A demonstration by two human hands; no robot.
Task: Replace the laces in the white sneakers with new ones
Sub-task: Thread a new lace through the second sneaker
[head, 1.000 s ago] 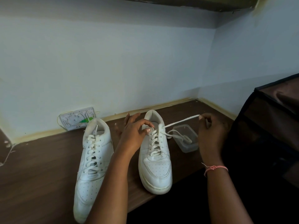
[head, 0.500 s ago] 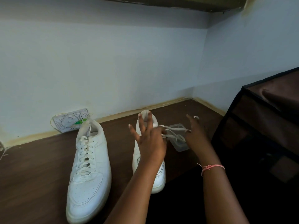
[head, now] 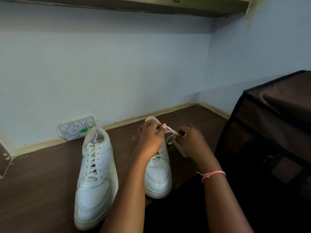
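Two white sneakers stand on the brown table, toes toward me. The left sneaker [head: 96, 175] is fully laced and nobody touches it. Over the top of the right sneaker [head: 159, 177] my left hand [head: 149, 137] pinches one end of the white lace [head: 170, 132]. My right hand [head: 190, 140] pinches the lace's other part just to the right. A loop of lace hangs between the two hands. My hands hide the shoe's upper eyelets.
A clear plastic container [head: 182, 152] lies mostly hidden behind my right hand. A white wall socket [head: 76, 128] with a green plug sits behind the left sneaker. A dark brown fabric cabinet [head: 272, 132] stands at the right. A shelf [head: 151, 7] runs overhead.
My left hand went from spread open above the shoe to pinching the lace. My right hand has come in closer, and both hands now hold the lace close together at the shoe's top.
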